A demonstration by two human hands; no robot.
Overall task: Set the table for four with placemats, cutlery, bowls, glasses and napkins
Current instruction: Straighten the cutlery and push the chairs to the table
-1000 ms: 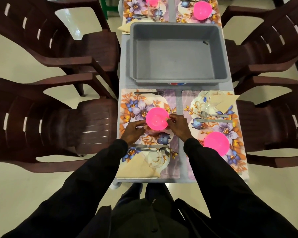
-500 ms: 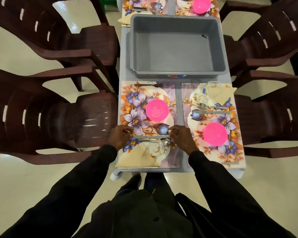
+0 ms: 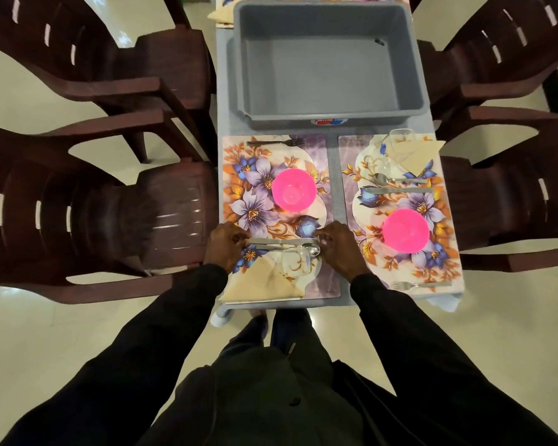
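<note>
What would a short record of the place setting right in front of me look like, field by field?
Left hand: pinches knife's left end
Right hand: pinches knife's right end
Spoon: beside knife, near side
Glass: upright, by the spoon
Napkin: folded, placemat's near-left corner
Bowl: pink, mid-placemat
Fork: placemat's far edge
Tub: grey, beyond the placemat

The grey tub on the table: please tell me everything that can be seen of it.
The grey tub is a rectangular bin, plastic by its look, with sloped walls, rounded corners and a rolled rim. It stands upright on the grey table, just beyond the near floral placemats. Nothing shows inside except a small dark mark on the far right wall. A red and blue label sits on its near outer wall.
</note>
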